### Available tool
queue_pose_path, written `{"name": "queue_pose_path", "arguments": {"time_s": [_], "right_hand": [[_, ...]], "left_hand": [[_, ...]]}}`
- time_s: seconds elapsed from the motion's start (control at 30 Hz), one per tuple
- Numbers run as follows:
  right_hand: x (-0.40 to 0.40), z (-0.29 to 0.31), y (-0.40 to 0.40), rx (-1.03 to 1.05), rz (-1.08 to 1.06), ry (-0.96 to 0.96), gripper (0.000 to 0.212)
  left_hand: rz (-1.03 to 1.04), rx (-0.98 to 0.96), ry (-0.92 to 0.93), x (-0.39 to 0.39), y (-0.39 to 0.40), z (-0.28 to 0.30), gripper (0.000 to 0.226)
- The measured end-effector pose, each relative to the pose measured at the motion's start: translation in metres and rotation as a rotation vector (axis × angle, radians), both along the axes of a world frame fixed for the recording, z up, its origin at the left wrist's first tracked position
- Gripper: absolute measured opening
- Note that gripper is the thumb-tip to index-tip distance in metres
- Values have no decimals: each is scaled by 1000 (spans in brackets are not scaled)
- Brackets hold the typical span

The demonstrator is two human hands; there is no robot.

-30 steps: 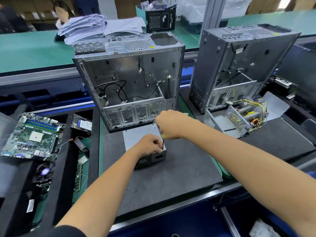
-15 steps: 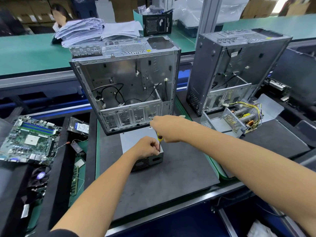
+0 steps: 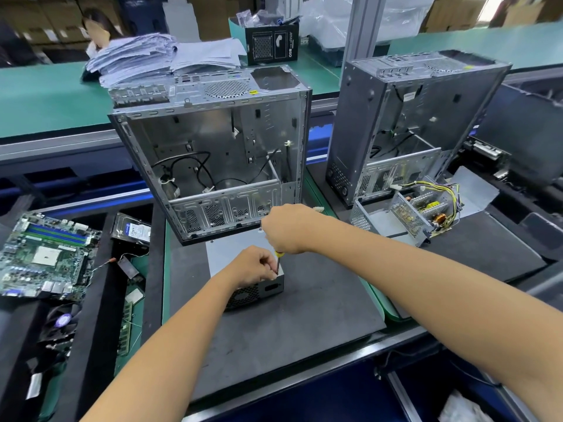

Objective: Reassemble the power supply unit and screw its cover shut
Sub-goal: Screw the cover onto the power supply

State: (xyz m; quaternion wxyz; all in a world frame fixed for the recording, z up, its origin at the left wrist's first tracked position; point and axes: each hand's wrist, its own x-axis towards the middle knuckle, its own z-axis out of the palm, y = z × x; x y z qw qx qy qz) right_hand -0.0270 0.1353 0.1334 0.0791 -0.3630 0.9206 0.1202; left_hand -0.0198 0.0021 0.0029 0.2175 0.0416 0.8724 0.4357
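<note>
Two hands (image 3: 253,266), one screwdriver (image 3: 277,263), one power supply unit (image 3: 231,254)

Bright, even overhead light casts soft shadows; a window glares at far right. Wide-angle distortion bends the edges, and detail is slightly soft.

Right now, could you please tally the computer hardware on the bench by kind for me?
Open computer cases: 2
Power supply units: 2, one closed under the hands, one opened up
Motherboards: 1
Hard drives: 1
Screwdrivers: 1, gripped by the right hand, shaft steadied by the left hand
Total: 7
</note>
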Motion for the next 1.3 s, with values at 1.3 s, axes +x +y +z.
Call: {"name": "queue_pose_path", "arguments": {"time_s": [1.3], "right_hand": [[-15,-16,-8,-280,-298,-117,24]], "left_hand": [[19,40,52,12,0,1,22]]}}
